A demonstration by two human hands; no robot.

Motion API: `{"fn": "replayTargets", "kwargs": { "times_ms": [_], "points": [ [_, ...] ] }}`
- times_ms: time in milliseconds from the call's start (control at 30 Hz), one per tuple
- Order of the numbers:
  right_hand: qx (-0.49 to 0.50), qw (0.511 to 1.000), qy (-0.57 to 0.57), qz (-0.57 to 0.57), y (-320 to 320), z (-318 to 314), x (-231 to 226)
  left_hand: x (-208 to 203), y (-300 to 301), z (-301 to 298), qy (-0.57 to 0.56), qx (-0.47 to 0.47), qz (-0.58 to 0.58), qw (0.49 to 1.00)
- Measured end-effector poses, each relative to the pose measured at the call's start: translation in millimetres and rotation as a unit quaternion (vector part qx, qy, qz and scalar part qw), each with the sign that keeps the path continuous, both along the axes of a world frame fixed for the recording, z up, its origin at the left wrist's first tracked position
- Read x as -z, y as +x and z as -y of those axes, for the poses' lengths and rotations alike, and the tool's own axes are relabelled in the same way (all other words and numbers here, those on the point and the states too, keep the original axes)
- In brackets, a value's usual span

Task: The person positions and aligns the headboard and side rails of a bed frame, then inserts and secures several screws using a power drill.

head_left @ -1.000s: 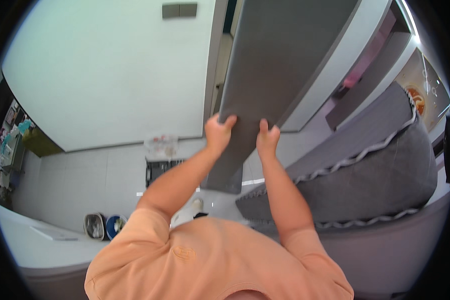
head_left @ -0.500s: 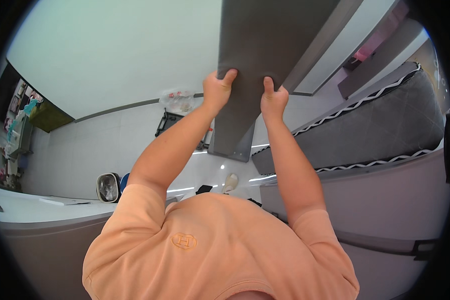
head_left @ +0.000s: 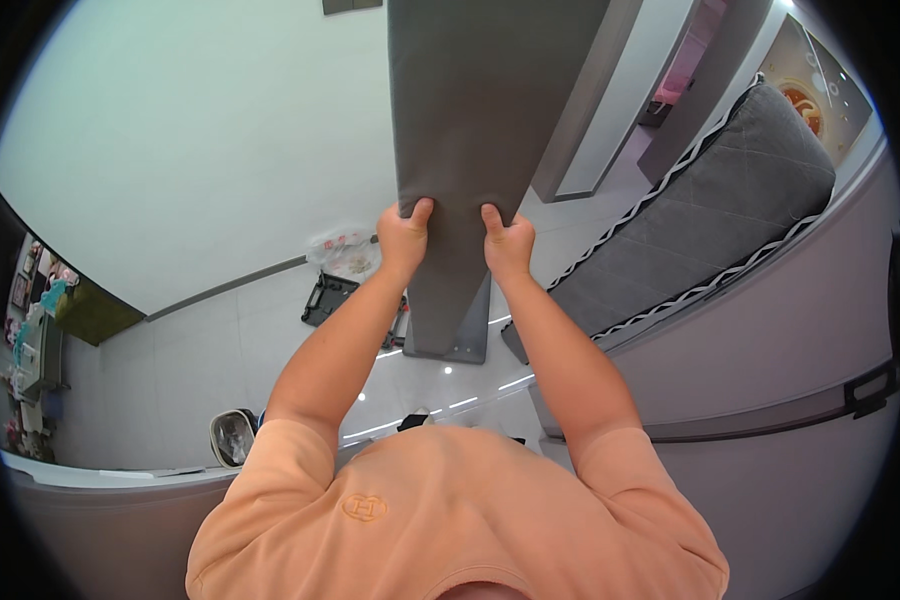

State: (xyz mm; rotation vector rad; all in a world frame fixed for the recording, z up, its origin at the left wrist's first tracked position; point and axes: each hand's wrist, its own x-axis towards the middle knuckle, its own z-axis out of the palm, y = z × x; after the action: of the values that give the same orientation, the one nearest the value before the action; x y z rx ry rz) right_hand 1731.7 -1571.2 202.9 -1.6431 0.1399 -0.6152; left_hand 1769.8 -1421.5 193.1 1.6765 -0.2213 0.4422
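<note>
Pale floor tiles (head_left: 220,360) lie by a white wall (head_left: 200,140). The left hand (head_left: 403,240) and right hand (head_left: 510,245) hold both sides of a long grey board (head_left: 480,110), thumbs (head_left: 423,209) on its front. It is in front of the person.

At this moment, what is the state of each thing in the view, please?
Gray panel: held at both edges
Left grip: closed on panel's left edge
Right grip: closed on panel's right edge
Wastebasket: open-topped, lined
Plastic bag: crumpled
Gray door: open
Black case-like object: open or shut unclear
</note>
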Motion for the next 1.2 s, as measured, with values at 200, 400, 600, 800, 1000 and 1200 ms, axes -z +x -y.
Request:
{"fn": "replayTargets", "kwargs": {
  "times_ms": [200,400,600,800,1000,1200],
  "points": [
    [0.022,0.997,-0.018,0.068,-30,19,3,-7,-40,27,-0.049,-0.021,0.041,0.998],
    [-0.001,0.998,-0.018,0.061,-72,40,-2,-7,-79,44,-0.007,-0.026,0.039,0.999],
    [-0.018,0.997,-0.01,0.072,-119,33,8,-10,-137,36,-0.016,-0.041,0.005,0.999],
    [-0.016,0.998,-0.033,0.058,-166,9,-4,-8,-178,13,-0.027,-0.059,0.047,0.997],
    [-0.006,0.998,-0.036,0.055,-220,7,4,-7,-236,10,-0.024,-0.054,0.021,0.998],
    [0.004,0.998,-0.025,0.053,-292,1,4,0,-302,4,-0.016,-0.013,0.003,1.0]
  ]
}}
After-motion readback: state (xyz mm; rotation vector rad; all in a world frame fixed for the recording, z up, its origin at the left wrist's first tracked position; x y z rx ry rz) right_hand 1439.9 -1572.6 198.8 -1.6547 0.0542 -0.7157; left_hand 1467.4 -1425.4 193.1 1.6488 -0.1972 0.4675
